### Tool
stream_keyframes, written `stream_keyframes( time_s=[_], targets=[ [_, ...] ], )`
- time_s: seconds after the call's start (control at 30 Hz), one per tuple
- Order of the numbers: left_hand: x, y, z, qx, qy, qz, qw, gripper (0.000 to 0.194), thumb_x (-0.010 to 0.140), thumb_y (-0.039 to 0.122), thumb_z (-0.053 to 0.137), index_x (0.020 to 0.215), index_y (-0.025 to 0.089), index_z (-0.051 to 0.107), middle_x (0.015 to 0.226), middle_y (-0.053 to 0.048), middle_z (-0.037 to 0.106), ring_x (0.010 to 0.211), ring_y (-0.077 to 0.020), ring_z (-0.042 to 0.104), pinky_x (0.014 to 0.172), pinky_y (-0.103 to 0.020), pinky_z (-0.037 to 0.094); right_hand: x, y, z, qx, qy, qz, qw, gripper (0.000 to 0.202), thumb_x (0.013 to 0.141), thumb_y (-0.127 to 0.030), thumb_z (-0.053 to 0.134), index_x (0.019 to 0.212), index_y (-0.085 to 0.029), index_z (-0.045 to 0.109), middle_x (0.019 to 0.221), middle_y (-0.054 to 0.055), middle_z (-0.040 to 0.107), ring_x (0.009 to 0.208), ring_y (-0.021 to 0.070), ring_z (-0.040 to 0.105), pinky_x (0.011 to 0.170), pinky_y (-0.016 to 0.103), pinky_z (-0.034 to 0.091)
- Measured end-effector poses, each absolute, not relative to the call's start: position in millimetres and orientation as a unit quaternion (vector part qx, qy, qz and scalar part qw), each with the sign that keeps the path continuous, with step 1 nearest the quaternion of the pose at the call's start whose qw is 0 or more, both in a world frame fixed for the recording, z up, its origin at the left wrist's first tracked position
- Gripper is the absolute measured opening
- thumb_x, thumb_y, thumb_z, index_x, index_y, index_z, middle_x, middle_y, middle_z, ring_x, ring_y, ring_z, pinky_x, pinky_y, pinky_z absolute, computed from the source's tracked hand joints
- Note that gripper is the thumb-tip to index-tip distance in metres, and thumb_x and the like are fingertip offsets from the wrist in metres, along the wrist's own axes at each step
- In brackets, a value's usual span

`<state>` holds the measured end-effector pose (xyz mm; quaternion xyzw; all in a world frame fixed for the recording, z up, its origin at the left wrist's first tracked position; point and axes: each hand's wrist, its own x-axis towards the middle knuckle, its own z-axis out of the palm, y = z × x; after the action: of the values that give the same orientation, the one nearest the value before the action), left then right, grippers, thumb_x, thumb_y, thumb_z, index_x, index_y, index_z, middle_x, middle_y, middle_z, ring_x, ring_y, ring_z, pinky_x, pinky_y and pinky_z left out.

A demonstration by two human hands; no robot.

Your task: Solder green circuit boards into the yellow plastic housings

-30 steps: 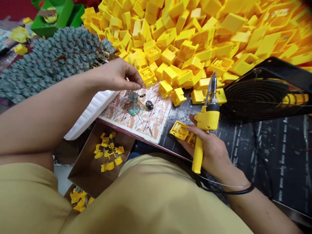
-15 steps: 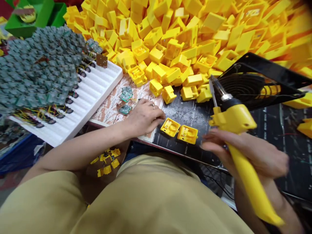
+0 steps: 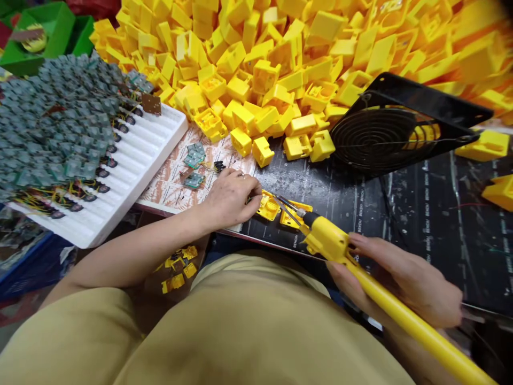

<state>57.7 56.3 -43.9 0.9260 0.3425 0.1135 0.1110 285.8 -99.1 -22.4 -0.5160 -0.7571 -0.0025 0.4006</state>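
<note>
My right hand (image 3: 401,278) grips a yellow soldering gun (image 3: 332,240), thumb and fingers around its body. Its metal tip and thin feed tube point left, over two small yellow plastic housings lying open side up. The left housing (image 3: 268,208) is next to my left hand; the right housing (image 3: 287,218) is partly covered by the gun's tip. My left hand (image 3: 234,195) rests at the table edge with fingers curled in a pinch at the left housing's edge; what they hold is hidden. Just beyond it lie green circuit boards (image 3: 194,155) with wires.
A large heap of yellow housings (image 3: 256,80) fills the back. A black fan (image 3: 377,133) leans at right. On the left, a white foam tray (image 3: 140,166) carries many wired circuit boards (image 3: 60,123). More yellow pieces (image 3: 176,267) lie below the table edge.
My right hand has brought the soldering gun down and left, from beside the fan to over the two housings. My left hand stays by the left housing. The view has shifted slightly.
</note>
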Motion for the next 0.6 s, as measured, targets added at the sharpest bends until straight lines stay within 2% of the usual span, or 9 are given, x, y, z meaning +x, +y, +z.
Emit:
stream_keyframes(
  time_s=[0.13,0.23,0.4,0.6],
  targets=[
    [58.8,56.0,-41.5,0.931,0.339,0.097,0.096,0.021,0.087,0.025,0.048,0.084,0.016,0.066,0.078,-0.007,0.072,0.079,-0.024,0.064,0.082,-0.039,0.044,279.5,-88.8,-29.9,-0.494,-0.764,-0.021,0.414,0.038,0.09,-0.02,0.069,0.126,-0.022,0.056,0.077,0.0,0.07,0.055,0.0156,0.066,0.048,0.024,0.057],
    [59.5,55.2,-40.0,0.934,0.336,0.089,0.083,0.021,0.087,0.025,0.048,0.084,0.016,0.067,0.077,-0.008,0.071,0.08,-0.0243,0.064,0.082,-0.039,0.044,279.4,-90.0,-33.2,-0.483,-0.775,-0.022,0.407,0.042,0.086,-0.016,0.073,0.124,-0.019,0.056,0.077,0.0,0.071,0.059,0.0165,0.068,0.053,0.024,0.059],
    [59.5,54.1,-39.7,0.939,0.327,0.089,0.068,0.02,0.087,0.024,0.048,0.082,0.016,0.066,0.075,-0.007,0.07,0.078,-0.0236,0.063,0.08,-0.039,0.043,276.8,-87.1,-30.7,-0.459,-0.794,-0.011,0.397,0.019,0.09,-0.015,0.07,0.102,-0.018,0.056,0.072,0.0,0.069,0.059,0.0132,0.067,0.055,0.02,0.058],
    [61.9,53.9,-37.1,0.945,0.316,0.081,0.018,0.021,0.088,0.025,0.049,0.082,0.016,0.067,0.076,-0.009,0.07,0.079,-0.0249,0.064,0.081,-0.04,0.044,273.4,-83.1,-15.2,-0.432,-0.828,-0.019,0.357,0.023,0.084,-0.012,0.076,0.092,-0.018,0.056,0.074,0.001,0.069,0.067,0.0117,0.068,0.064,0.02,0.058]
  ],
)
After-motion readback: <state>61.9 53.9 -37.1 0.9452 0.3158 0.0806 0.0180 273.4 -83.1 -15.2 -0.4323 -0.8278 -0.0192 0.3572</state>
